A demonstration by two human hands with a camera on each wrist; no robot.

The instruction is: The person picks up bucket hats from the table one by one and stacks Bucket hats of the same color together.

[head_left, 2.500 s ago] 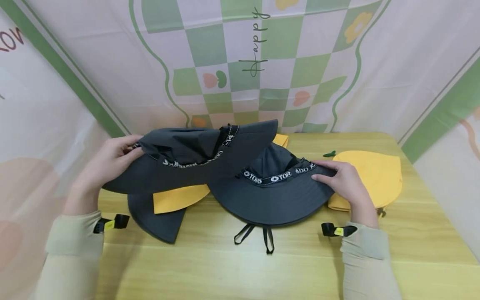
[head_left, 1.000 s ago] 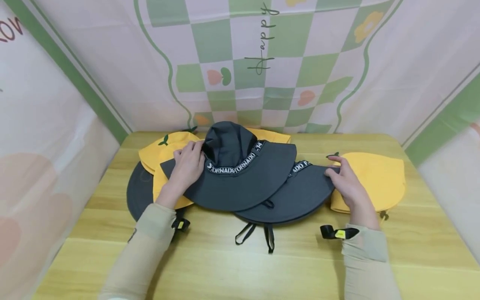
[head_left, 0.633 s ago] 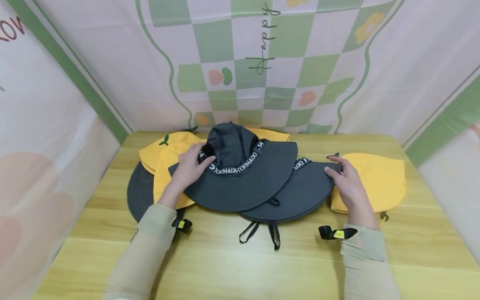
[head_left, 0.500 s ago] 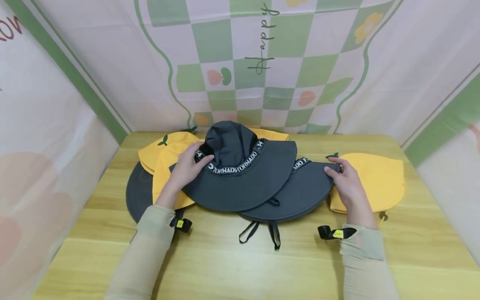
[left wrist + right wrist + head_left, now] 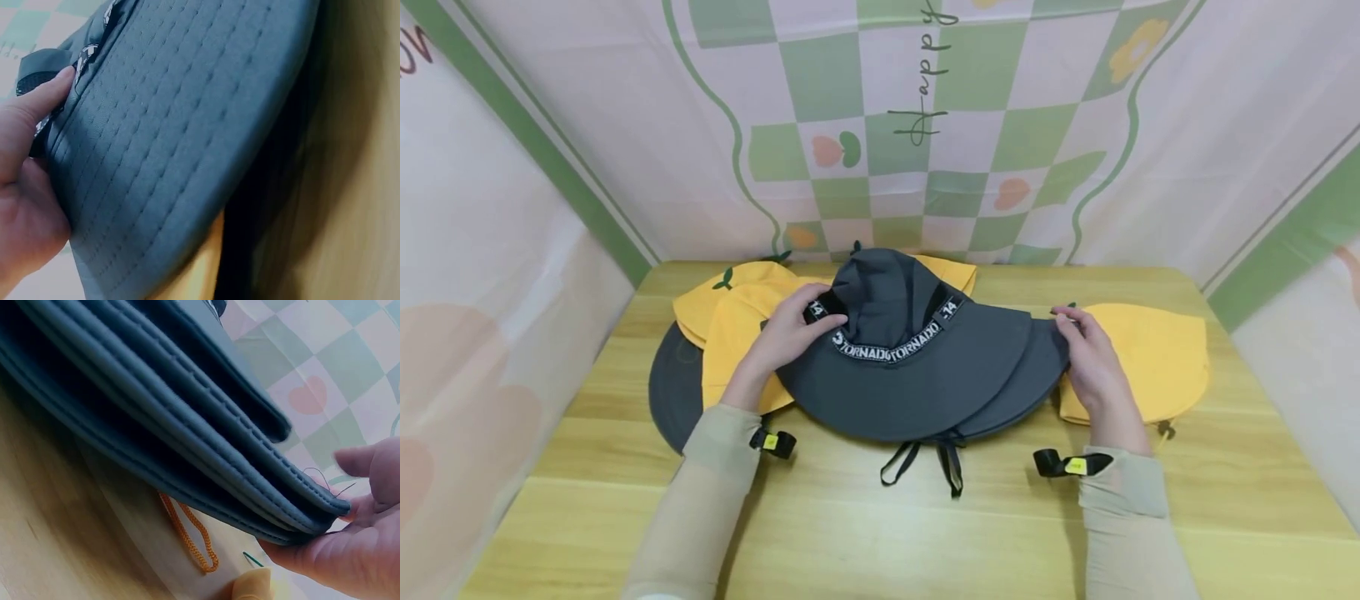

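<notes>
My left hand point(image 5: 786, 333) grips the top dark grey bucket hat point(image 5: 910, 400) by its left side, thumb on the lettered "TORNADO" band point(image 5: 865, 351). In the left wrist view that hat's stitched brim point(image 5: 181, 125) fills the middle. Beneath it, offset to the right, lies another dark hat point(image 5: 1037, 371), its crown hidden. At its right edge is my right hand point(image 5: 1097, 367). In the right wrist view the layered brims point(image 5: 206, 450) meet the fingers at their tip, and the thumb point(image 5: 356, 461) stands apart above them. Black straps point(image 5: 951, 471) hang out in front.
Yellow hats point(image 5: 737, 325) with a green sprout lie at left, over a dark brim point(image 5: 672, 392). Another folded yellow hat point(image 5: 1150, 358) lies beside my right hand. More yellow cloth point(image 5: 955, 273) shows behind the dark hats. All rest on a wooden table point(image 5: 865, 550) before a printed curtain point(image 5: 895, 142).
My left hand brought the top dark hat from the left onto the lower one, then shifted it further right, covering more of it. My right hand stayed at the lower brim's right edge.
</notes>
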